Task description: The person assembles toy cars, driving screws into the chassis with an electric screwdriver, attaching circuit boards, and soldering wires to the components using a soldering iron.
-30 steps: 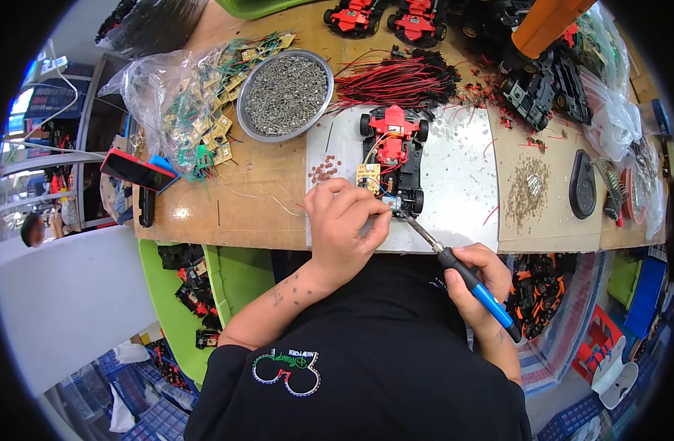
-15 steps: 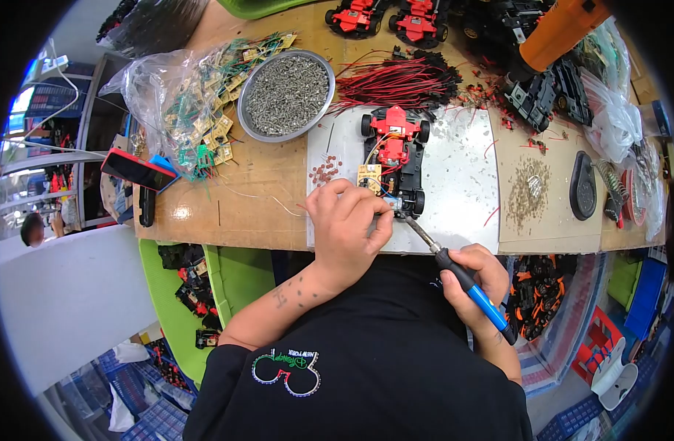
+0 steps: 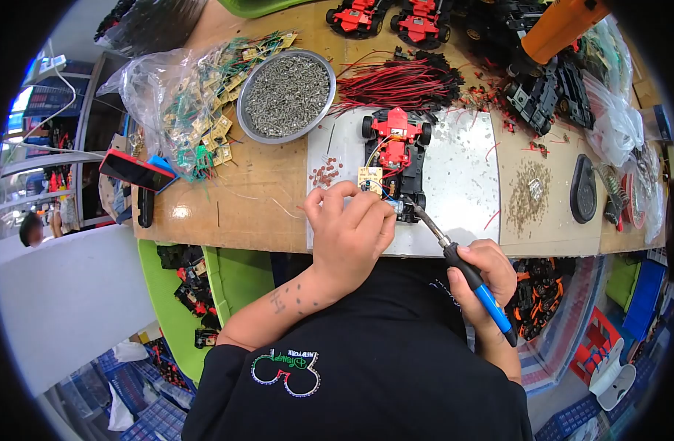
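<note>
One broad tan tabletop [image 3: 260, 202] fills the worker's view, with a white sheet [image 3: 460, 173] lying on it directly before the black-shirted body. On that sheet sits a toy car chassis [image 3: 396, 151], its black frame topped by bright red plastic at the far end, with dark wheels at the corners and a pale wire running along its left side. Beyond it lies a bundle of red and black wires [image 3: 396, 82]; to the left stands a round metal bowl [image 3: 272, 139] heaped with small metal pieces. The left hand [image 3: 352, 239] is at the chassis's near left corner, thumb and forefinger drawn together; what they pinch, if anything, cannot be told. The right hand [image 3: 487, 283], lower and well to the right of the chassis, curls its fingers around a blue-and-black soldering iron [image 3: 491, 303], the tip angled in beside the near right wheel. A small tan circuit board [image 3: 370, 174] rests just beyond the left fingertips, against the chassis's left side. Reddish-brown discs [image 3: 325, 173] lie scattered nearby.
</note>
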`<state>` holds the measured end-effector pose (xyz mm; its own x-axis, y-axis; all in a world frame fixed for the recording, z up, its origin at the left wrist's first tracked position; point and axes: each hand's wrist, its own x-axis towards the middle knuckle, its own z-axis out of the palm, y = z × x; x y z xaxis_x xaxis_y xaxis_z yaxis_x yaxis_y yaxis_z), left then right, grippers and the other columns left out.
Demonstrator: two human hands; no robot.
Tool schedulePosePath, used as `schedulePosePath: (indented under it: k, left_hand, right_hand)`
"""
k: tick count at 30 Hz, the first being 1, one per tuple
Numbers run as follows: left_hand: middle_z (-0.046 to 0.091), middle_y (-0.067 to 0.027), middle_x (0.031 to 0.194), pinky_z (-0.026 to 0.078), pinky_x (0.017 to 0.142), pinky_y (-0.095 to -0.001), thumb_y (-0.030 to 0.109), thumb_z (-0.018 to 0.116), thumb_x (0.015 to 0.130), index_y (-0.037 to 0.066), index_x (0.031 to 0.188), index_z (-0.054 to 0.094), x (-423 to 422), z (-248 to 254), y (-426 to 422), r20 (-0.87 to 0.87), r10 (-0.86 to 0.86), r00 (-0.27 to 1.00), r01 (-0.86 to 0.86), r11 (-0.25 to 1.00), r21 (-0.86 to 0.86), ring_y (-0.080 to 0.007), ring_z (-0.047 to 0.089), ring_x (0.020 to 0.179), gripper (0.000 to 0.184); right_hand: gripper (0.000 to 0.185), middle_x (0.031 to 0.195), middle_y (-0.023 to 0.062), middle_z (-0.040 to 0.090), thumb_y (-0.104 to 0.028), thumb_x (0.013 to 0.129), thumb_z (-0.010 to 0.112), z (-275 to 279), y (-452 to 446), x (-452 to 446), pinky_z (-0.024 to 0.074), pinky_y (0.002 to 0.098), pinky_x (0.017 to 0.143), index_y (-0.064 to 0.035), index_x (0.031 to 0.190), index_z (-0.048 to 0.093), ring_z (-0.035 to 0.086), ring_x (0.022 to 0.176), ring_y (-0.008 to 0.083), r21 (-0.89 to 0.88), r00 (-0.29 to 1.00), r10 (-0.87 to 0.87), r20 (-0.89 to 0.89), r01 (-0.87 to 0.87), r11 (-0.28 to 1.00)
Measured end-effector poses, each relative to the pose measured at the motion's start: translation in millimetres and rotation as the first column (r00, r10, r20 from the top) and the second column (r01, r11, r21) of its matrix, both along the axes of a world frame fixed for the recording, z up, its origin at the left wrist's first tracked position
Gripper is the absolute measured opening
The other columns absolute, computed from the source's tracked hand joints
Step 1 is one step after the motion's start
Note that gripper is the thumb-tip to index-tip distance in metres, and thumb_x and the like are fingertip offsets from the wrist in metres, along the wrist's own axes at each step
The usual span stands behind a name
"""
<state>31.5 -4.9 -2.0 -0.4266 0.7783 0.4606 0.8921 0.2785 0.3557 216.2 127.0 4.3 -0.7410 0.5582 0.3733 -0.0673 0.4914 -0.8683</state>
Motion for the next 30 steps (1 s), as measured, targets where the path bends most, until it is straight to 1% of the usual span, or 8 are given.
schedulePosePath:
  k: [2,8,17,24,30]
  left_hand:
    - [0.063,0.0025,0.093,0.034,0.089,-0.0434,0.011,0.077,0.071,0.013,0.086,0.066,0,2,0,-0.029,-0.002,1.000,0.001,0.999,-0.035,-0.0230,0.055,0.097,0.019]
    - [0.062,0.0028,0.093,0.033,0.089,-0.0442,0.010,0.077,0.071,0.012,0.087,0.066,0,4,1,-0.064,-0.010,0.998,0.007,0.999,-0.043,-0.0223,0.055,0.097,0.019]
    - [0.061,0.0021,0.093,0.033,0.089,-0.0449,0.010,0.077,0.071,0.012,0.087,0.066,2,9,2,-0.091,-0.015,0.996,0.008,0.997,-0.080,-0.0221,0.055,0.098,0.019]
    - [0.060,0.0015,0.089,0.034,0.088,-0.0448,0.009,0.077,0.071,0.012,0.085,0.066,0,10,3,-0.077,-0.025,0.997,0.019,0.997,-0.080,-0.0214,0.056,0.097,0.018]
    - [0.060,0.0012,0.088,0.034,0.088,-0.0436,0.008,0.077,0.070,0.012,0.085,0.067,-4,12,0,-0.013,-0.050,0.999,0.049,0.997,-0.062,-0.0216,0.056,0.096,0.018]
  right_hand:
    - [0.030,0.075,0.0100,0.066,-0.002,0.071,0.078,-1,0,-3,0.0484,0.0310,0.061,0.0006,0.099,0.069,0.062,0.066,0.0234,0.016,1.000,0.004,-0.009,-0.004,1.000]
    - [0.030,0.075,0.0112,0.065,-0.003,0.072,0.078,-1,-1,-3,0.0484,0.0310,0.061,0.0008,0.099,0.068,0.062,0.066,0.0237,-0.044,0.999,-0.025,0.021,0.026,0.999]
    - [0.029,0.077,0.0115,0.066,-0.005,0.074,0.078,0,-2,-2,0.0482,0.0310,0.061,0.0004,0.101,0.067,0.062,0.067,0.0229,-0.080,0.997,-0.047,0.054,0.051,0.995]
    - [0.028,0.077,0.0113,0.066,-0.005,0.075,0.077,1,-2,-4,0.0476,0.0306,0.061,0.0003,0.101,0.068,0.061,0.066,0.0228,-0.078,0.997,-0.049,0.059,0.054,0.995]
    - [0.028,0.077,0.0110,0.066,-0.005,0.076,0.077,0,-1,-6,0.0475,0.0305,0.061,0.0008,0.101,0.067,0.061,0.067,0.0221,-0.088,0.997,-0.052,0.061,0.057,0.994]
